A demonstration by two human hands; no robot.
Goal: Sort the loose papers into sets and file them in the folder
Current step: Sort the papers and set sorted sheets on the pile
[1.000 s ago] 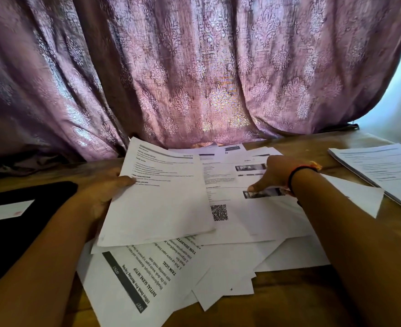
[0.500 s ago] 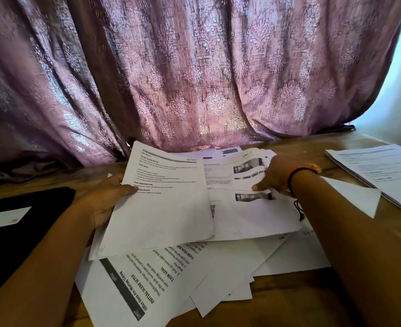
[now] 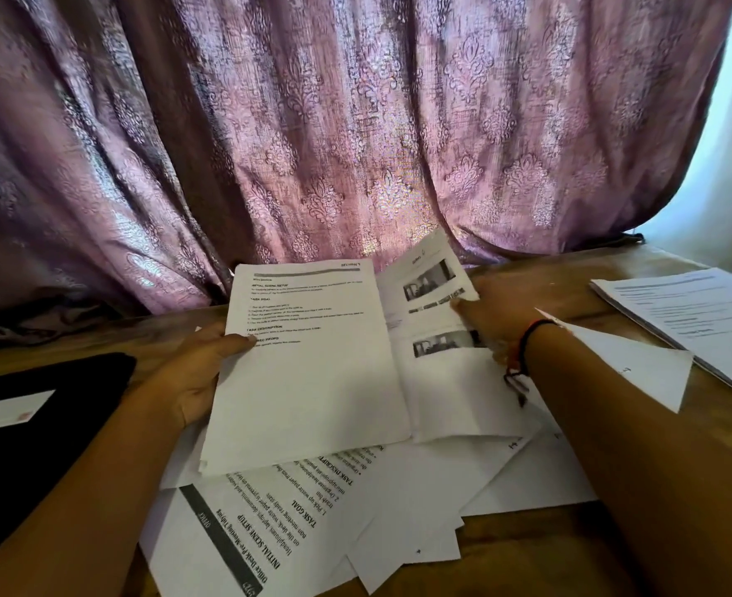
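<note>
My left hand (image 3: pixel 196 377) grips a printed text sheet (image 3: pixel 312 372) by its left edge, thumb on top, holding it raised over the table. Right beside it, my right hand (image 3: pixel 497 316) pinches a second sheet with two dark photos (image 3: pixel 437 321) at its right edge and lifts it off the heap. Beneath both lies a loose pile of papers (image 3: pixel 295 523) spread on the wooden table (image 3: pixel 528 566), some turned sideways. The black folder (image 3: pixel 41 415) lies shut at the left with a white label on its cover.
A neat stack of printed sheets (image 3: pixel 696 316) lies at the right on the table. A purple patterned curtain (image 3: pixel 355 144) hangs right behind the table's far edge. A blank sheet (image 3: pixel 640 368) sticks out of the pile toward the right.
My right hand has lifted the photo sheet off the pile and tilted it up toward the curtain. My left hand has raised its text sheet a little higher.
</note>
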